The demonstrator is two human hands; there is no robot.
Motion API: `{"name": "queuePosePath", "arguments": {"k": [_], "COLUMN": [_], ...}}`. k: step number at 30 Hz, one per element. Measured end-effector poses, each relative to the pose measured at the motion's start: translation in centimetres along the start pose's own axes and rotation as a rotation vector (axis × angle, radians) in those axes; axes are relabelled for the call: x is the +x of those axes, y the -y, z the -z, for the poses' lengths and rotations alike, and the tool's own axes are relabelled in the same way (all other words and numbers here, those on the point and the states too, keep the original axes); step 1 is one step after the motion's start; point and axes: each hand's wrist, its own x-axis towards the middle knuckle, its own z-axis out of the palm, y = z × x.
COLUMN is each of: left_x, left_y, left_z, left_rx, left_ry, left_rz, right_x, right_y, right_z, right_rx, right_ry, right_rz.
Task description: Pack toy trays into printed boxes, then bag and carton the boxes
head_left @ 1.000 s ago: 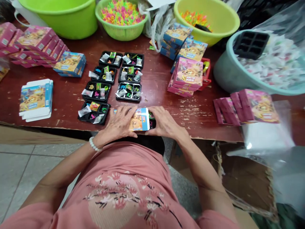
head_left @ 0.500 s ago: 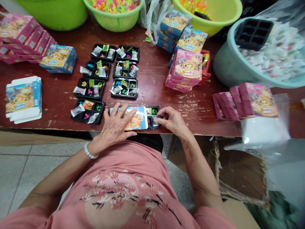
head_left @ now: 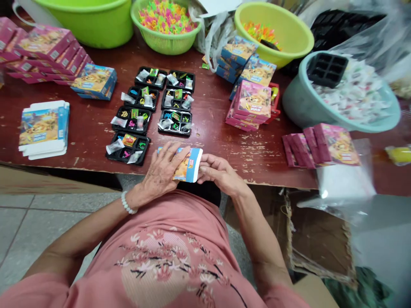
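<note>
My left hand [head_left: 162,171] lies on top of a small blue printed carton [head_left: 188,164] at the near edge of the brown table [head_left: 212,111], gripping it. My right hand [head_left: 218,173] presses against the carton's open right end, fingers curled at the flap. The black tray that stuck out of the carton is hidden inside it. Just beyond my left hand lie several black compartment trays [head_left: 128,147] filled with small coloured toys and clear packets.
Flat blue cartons [head_left: 43,130] lie at the left. Pink boxes stand stacked at far left [head_left: 48,49], centre right [head_left: 252,105] and right [head_left: 324,145]. Green bowls [head_left: 165,25] of bright toys line the back. A teal basin [head_left: 340,96] holds packets and an empty black tray.
The black tray that stuck out of the carton's right end has slid inside. My right hand has moved left up to the carton's end.
</note>
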Motion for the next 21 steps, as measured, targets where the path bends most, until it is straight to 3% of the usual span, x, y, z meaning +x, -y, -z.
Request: {"name": "queuePosePath", "arguments": {"k": [2,4,6,9,14,17,21], "left_x": [-0.6,-1.3,-1.9,-3.2,-6.0,-7.0,-6.8], "left_y": [-0.3,-0.8,-1.1,-1.2,-0.6,-0.1,0.5], "left_z": [0.6,1.2,1.7,1.8,0.4,0.6,2.1], "left_rx": [-0.191,-0.45,-0.736,-1.035,-0.986,-0.943,-0.992], "left_ry": [-0.099,-0.218,-0.256,-0.201,-0.427,-0.358,-0.259], "left_rz": [-0.017,0.061,0.218,0.37,0.407,0.393,0.386], "right_x": [-1.2,-2.0,-2.0,-1.1,-0.1,-0.3,-0.6], "right_y": [1.2,1.9,1.7,-0.3,-4.3,-5.1,-4.7], "right_z": [-1.1,-2.1,-3.1,-4.5,-6.6,-6.9,-6.1], "right_rx": [-0.208,-0.352,-0.363,-0.232,-0.112,-0.14,-0.271], "right_ry": [-0.192,-0.35,-0.332,-0.241,-0.343,-0.333,-0.243], "right_rz": [0.19,0.352,0.387,0.317,0.298,0.328,0.325]}}
